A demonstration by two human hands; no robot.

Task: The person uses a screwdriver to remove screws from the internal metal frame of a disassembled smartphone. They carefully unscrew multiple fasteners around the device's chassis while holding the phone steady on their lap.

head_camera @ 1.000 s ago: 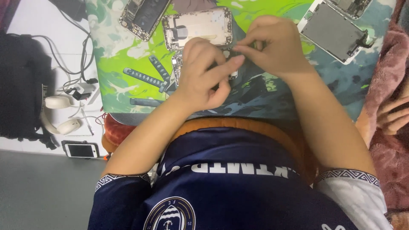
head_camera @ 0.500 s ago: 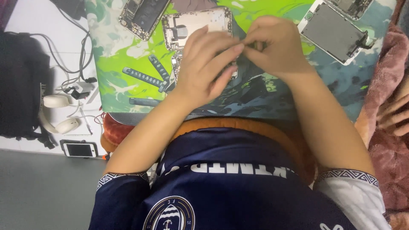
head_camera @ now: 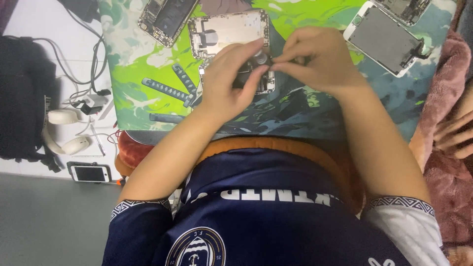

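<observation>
- Grey small part (head_camera: 260, 59), pinched by left hand (head_camera: 229, 81) fingertips and right hand (head_camera: 315, 61), at twelve o'clock over the opened phone (head_camera: 229, 34).
- Probably light, stiff, fragile; grip edges.

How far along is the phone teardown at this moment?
Done: the phone housing lies open, its screen panel set aside at the right. In hand: the left hand and right hand pinch a small tool over the inner parts. Left: nothing is reassembled.
</observation>
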